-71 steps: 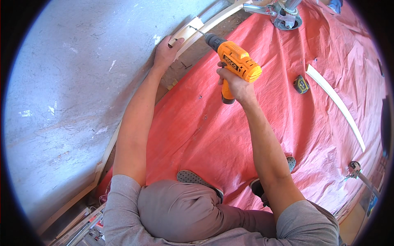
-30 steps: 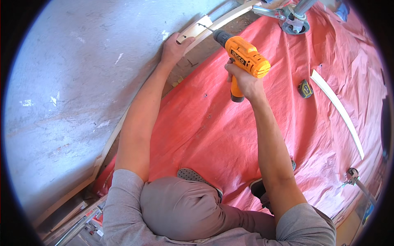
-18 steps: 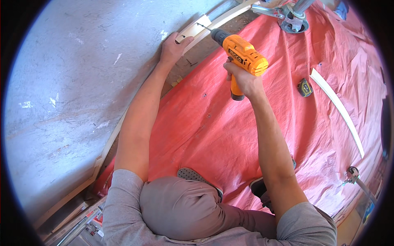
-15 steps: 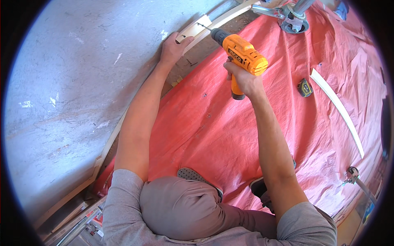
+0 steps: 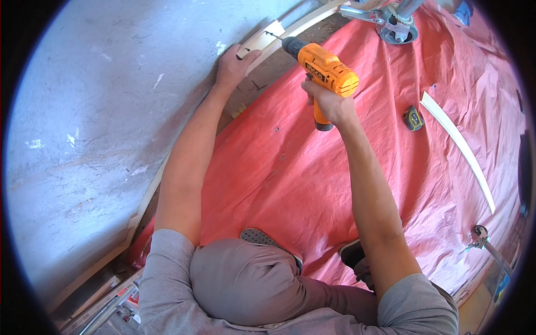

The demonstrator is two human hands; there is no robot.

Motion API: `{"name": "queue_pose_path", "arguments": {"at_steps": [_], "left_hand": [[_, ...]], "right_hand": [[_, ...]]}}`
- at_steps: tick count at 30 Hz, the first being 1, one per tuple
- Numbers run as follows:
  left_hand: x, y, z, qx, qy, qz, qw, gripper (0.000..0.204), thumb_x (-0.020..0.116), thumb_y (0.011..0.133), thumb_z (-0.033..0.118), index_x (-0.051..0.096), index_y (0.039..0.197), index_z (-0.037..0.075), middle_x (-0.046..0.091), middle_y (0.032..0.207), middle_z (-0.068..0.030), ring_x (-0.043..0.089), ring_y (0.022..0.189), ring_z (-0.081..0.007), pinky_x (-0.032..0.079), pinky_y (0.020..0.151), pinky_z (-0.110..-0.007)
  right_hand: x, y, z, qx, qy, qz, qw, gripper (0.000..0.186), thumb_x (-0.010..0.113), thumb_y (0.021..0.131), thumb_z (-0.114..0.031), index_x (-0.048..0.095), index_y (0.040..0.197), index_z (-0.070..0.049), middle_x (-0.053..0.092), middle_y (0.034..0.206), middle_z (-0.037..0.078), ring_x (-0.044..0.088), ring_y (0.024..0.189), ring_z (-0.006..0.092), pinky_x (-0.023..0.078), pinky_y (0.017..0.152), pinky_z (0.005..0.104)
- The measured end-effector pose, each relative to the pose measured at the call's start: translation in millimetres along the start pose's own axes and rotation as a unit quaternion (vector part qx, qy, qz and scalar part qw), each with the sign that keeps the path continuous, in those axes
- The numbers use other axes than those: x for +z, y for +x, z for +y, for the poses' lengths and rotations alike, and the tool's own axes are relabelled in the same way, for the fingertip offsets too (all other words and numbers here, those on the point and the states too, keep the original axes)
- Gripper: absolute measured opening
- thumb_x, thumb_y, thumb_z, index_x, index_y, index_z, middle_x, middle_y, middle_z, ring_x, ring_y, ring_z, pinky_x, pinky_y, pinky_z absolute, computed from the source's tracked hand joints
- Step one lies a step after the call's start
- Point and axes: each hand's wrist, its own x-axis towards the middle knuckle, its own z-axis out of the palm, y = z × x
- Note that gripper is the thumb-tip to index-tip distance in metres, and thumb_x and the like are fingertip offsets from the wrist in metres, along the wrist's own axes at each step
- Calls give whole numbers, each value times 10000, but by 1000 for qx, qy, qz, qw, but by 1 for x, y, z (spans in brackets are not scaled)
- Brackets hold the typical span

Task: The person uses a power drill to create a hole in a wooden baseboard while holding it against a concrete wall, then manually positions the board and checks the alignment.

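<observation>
the drill's body [image 5: 329, 67] looks like smooth orange plastic with a slight sheen; its bit [image 5: 272, 35] is thin, dark metal. the short pale block [image 5: 259, 42] looks like smooth, bare wood, as does the curved rail [image 5: 312, 20]. the wall [image 5: 111, 106] is matt grey-blue, scuffed and chipped. the red sheet [image 5: 251, 156] is creased, glossy in places, and seems plastic. the trousers [image 5: 240, 279] are matt, soft-folded cloth; the caster's bracket [image 5: 399, 29] is shiny, worn metal.

Reno site, prob.: scuffed wall [image 5: 111, 111], red tarp [image 5: 268, 167], elec. drill [image 5: 324, 64].
</observation>
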Motion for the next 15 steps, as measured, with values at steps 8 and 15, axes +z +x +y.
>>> {"name": "queue_pose_path", "arguments": {"at_steps": [8, 15], "left_hand": [[-2, 0, 1, -49, -8, -19, 999, 455, 836, 928, 441, 724, 1018, 10, 679, 775, -52, 623, 686, -133, 511, 625, -333], [-2, 3, -9, 3, -8, -3, 1000, 471, 851, 914, 430, 713, 1046, 0, 714, 751, -93, 657, 591, -160, 526, 530, -336]], "right_hand": [[-1, 3, -2, 0, -31, -5, 1000, 283, 721, 877, -172, 669, 1105, -11, 683, 845, 45, 665, 678, 148, 568, 640, 336], [2, 7, 3, 3, -15, -7, 1000, 273, 730, 880, -174, 667, 1092, -14, 683, 837, 39, 662, 678, 145, 567, 639, 331]]}}
